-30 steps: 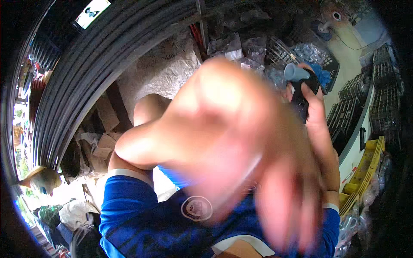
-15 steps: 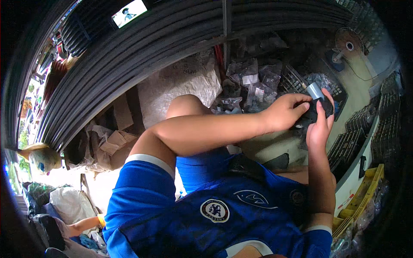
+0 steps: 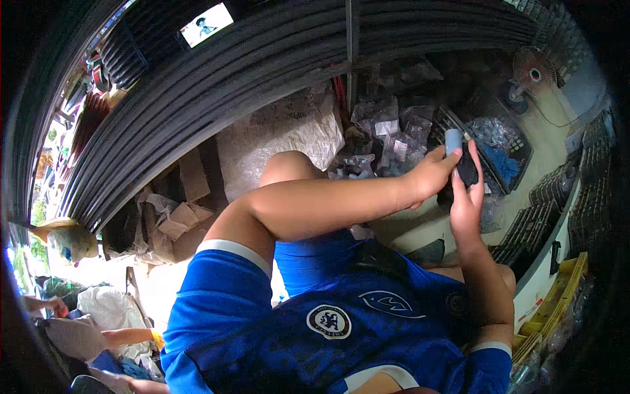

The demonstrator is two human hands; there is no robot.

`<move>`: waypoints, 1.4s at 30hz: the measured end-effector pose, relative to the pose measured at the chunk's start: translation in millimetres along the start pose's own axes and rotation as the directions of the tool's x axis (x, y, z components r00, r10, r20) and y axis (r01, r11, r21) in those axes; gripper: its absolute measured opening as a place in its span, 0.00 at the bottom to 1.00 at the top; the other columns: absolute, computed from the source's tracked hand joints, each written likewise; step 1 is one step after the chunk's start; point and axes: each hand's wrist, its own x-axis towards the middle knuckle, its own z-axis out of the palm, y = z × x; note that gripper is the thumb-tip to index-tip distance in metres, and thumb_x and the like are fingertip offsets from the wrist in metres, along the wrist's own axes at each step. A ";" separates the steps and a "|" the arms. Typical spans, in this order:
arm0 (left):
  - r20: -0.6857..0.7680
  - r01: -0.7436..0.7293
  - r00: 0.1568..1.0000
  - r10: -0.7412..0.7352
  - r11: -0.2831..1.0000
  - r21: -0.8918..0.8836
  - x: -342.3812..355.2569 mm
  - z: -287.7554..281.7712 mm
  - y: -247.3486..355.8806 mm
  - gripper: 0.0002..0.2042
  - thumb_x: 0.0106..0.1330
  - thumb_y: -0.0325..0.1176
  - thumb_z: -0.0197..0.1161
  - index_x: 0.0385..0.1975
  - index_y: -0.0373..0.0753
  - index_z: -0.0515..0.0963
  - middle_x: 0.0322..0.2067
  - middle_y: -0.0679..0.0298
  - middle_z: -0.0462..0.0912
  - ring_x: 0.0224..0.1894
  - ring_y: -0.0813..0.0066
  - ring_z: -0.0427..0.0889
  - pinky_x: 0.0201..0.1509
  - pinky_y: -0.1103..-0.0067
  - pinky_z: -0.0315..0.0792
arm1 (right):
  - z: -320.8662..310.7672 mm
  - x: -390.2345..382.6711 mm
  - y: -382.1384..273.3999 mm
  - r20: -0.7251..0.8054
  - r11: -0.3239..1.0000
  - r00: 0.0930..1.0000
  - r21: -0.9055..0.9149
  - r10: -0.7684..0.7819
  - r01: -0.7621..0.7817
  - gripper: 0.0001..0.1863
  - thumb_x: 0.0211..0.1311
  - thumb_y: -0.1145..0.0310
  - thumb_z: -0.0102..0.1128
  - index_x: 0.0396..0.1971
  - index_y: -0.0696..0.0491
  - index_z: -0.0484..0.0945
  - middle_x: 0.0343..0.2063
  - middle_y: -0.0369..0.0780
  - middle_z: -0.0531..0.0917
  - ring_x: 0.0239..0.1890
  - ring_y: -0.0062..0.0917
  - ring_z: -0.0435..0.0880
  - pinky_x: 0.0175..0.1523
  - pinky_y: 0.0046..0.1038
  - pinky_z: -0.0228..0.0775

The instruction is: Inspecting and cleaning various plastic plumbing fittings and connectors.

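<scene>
A short grey cylinder (image 3: pixel 453 140), which looks like a pipe fitting, stands upright at my left hand (image 3: pixel 430 174). My left thumb presses against its lower end, and the other fingers are partly hidden. My right hand (image 3: pixel 467 203) is closed around a dark, rounded black piece (image 3: pixel 467 169), fingers up along its far side and thumb on the near side. The two hands are close together, with the black piece just right of the grey cylinder. I cannot make out what kind of thing the black piece is.
Beyond my hands, a dark crate (image 3: pixel 522 157) holds clear plastic and blue material. Clear plastic bags (image 3: pixel 400 131) lie left of it. Stacked black racks (image 3: pixel 525 226) stand at right, with a fan (image 3: pixel 535 69) behind. Long black pipes (image 3: pixel 262 72) run across the back. Another person's arm (image 3: pixel 128 337) shows lower left.
My hands have moved left and a little nearer. The grey cylinder, tilted before, now stands more upright beside my left thumb. The other person's hand has come into view at lower left.
</scene>
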 end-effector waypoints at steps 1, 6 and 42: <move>-0.009 0.046 0.999 -0.046 0.997 -0.064 0.2 0.1 2.5 0.25 0.78 0.53 0.49 0.53 0.35 0.75 0.43 0.60 0.81 0.43 0.71 0.79 0.47 0.73 0.73 | 1.1 -0.8 -0.2 -0.008 0.999 1.000 0.041 -0.004 0.005 0.31 0.72 0.79 0.50 0.73 0.62 0.57 0.73 0.48 0.61 0.74 0.31 0.60 0.77 0.34 0.47; -0.101 0.117 0.986 -0.130 0.985 -0.126 5.2 -3.3 20.1 0.25 0.76 0.55 0.52 0.51 0.36 0.79 0.42 0.58 0.83 0.42 0.73 0.80 0.44 0.76 0.73 | -13.0 13.2 -7.3 -0.062 0.912 0.987 0.396 0.146 -0.110 0.25 0.81 0.62 0.43 0.70 0.59 0.63 0.65 0.46 0.71 0.65 0.33 0.73 0.71 0.39 0.63; 0.065 -0.207 0.957 0.282 0.509 0.836 -5.9 -8.4 30.8 0.36 0.79 0.55 0.38 0.22 0.29 0.79 0.29 0.36 0.81 0.38 0.34 0.80 0.46 0.51 0.72 | -27.5 17.2 -46.5 0.348 0.689 0.937 -0.686 0.027 0.235 0.48 0.38 0.70 0.79 0.64 0.58 0.65 0.49 0.54 0.82 0.55 0.48 0.82 0.59 0.40 0.72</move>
